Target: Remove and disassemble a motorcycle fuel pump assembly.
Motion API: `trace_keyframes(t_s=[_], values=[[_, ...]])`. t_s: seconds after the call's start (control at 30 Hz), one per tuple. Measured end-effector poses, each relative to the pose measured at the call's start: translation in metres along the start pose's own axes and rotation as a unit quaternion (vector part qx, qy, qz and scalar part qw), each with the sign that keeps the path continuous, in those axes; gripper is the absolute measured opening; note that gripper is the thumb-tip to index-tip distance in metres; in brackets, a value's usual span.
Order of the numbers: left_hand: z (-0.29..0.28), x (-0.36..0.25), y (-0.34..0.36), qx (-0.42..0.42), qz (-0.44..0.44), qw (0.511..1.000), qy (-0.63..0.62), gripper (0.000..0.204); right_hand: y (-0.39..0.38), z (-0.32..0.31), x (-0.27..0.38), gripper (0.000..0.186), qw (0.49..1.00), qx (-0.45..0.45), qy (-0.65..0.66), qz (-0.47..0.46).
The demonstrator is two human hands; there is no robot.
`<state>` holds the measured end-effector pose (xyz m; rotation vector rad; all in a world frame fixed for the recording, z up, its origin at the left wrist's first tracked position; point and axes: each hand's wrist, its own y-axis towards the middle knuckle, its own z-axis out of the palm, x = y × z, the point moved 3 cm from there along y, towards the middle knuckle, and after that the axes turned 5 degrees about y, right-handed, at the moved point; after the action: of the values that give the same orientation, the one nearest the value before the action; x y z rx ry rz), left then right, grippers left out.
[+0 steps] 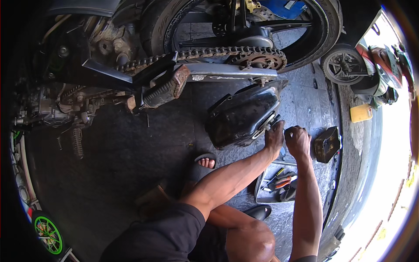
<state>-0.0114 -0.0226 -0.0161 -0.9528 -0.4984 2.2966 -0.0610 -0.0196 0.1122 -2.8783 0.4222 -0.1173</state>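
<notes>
On the floor in front of me lies a scuffed, glossy black part (244,114), shaped like a motorcycle fuel tank. A light metal fitting shows on its right side. My left hand (274,139) is closed beside that fitting, its fingers curled about something small and dark that they mostly hide. Just right of it my right hand (298,142) makes a closed, pinching grip. What its fingers hold, if anything, I cannot make out. The two hands are nearly together at the right end of the black part.
A motorcycle's rear wheel (325,41), chain (205,53) and worn footrest (168,87) stand beyond the black part. Near my forearms lies a tray (258,192) with pliers (286,180) and other tools. A dark open box (327,146) sits at right, below a yellow container (361,113).
</notes>
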Motion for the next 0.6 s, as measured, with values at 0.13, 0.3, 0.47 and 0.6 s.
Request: trace_keyframes(t_s=[0.13, 0.3, 0.47, 0.6], values=[[0.008, -0.013, -0.012, -0.093, 0.058, 0.992, -0.056, 0.033, 0.001, 0.001, -0.015, 0.015, 0.995, -0.027, 0.088, 0.024], [0.000, -0.014, -0.005, -0.117, 0.077, 0.988, -0.072, 0.024, -0.001, 0.002, -0.004, 0.011, 0.991, -0.105, 0.086, -0.007], [-0.002, -0.011, -0.002, -0.108, -0.015, 0.990, -0.093, 0.035, -0.001, 0.012, -0.002, 0.023, 0.993, -0.013, 0.119, 0.026], [0.000, -0.013, -0.003, -0.076, -0.041, 0.992, -0.095, 0.030, 0.003, 0.007, 0.001, 0.032, 0.992, 0.032, 0.116, 0.033]])
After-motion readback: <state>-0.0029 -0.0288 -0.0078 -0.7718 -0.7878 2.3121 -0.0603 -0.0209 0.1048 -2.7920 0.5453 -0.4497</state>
